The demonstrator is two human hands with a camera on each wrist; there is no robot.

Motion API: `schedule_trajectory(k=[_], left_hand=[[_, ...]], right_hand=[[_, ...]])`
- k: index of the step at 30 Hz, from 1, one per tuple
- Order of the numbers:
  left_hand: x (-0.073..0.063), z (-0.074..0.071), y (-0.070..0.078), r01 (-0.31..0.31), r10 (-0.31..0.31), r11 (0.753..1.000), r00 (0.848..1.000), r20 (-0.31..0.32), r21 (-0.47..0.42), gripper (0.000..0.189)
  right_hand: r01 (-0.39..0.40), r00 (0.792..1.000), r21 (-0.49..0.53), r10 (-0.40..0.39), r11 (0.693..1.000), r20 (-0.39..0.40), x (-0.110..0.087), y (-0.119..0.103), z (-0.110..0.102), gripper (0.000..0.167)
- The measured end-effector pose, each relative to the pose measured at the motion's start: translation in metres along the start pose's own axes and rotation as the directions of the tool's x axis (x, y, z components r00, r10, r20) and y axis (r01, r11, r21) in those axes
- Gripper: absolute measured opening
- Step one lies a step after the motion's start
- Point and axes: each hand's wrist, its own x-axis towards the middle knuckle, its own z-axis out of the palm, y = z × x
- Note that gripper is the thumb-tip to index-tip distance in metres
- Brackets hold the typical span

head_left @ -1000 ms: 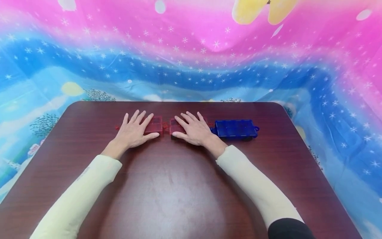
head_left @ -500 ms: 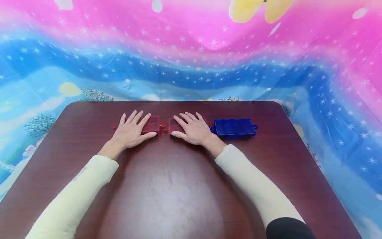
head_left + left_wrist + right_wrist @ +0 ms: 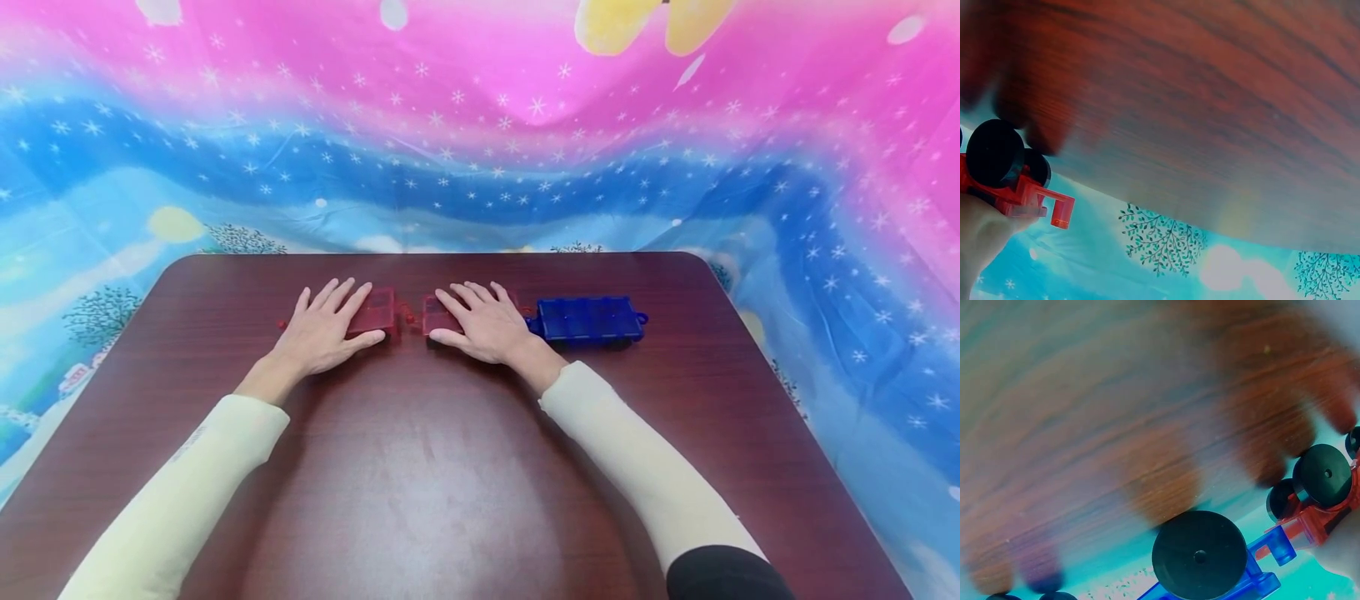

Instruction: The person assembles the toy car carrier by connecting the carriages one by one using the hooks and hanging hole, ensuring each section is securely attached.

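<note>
Fingers (image 3: 359,300) lay splayed and nearly straight on both hands, curled round nothing that I could make out from my end. The left hand (image 3: 317,337) rested over a translucent red plastic toy wagon with black wheels (image 3: 381,312), its thumb along the near edge; the right hand (image 3: 489,329) covered a second wagon of the same see-through red plastic (image 3: 435,313), in line with the first.

What had changed over the last second was the gap: the first wagon had slid leftward with the left hand, while the second stayed nearly where it was, so a wider space showed around the small red coupling (image 3: 407,315) between them. I read that as one wagon being drawn off while the other was steadied. Whether their ends were fully free of each other, I could not tell.

To the right, the translucent dark blue plastic wagon (image 3: 588,319) had barely shifted. Through the right wrist camera, its blue hook (image 3: 1280,545) overlapped the red coupler (image 3: 1310,526) of the second wagon; I could not confirm a link. All three stood in a row toward the far side of the dark red-brown wood-grain table (image 3: 420,467).
</note>
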Motion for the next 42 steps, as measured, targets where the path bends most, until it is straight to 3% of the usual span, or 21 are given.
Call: schedule_trajectory(k=[42], left_hand=[[-0.006,0.0018,0.0011,-0.031,0.031,1.0,1.0,-0.003,0.004,0.095]], right_hand=[[-0.005,1.0,0.004,0.005,1.0,-0.005,0.0017,-0.0027,0.0011,0.086]])
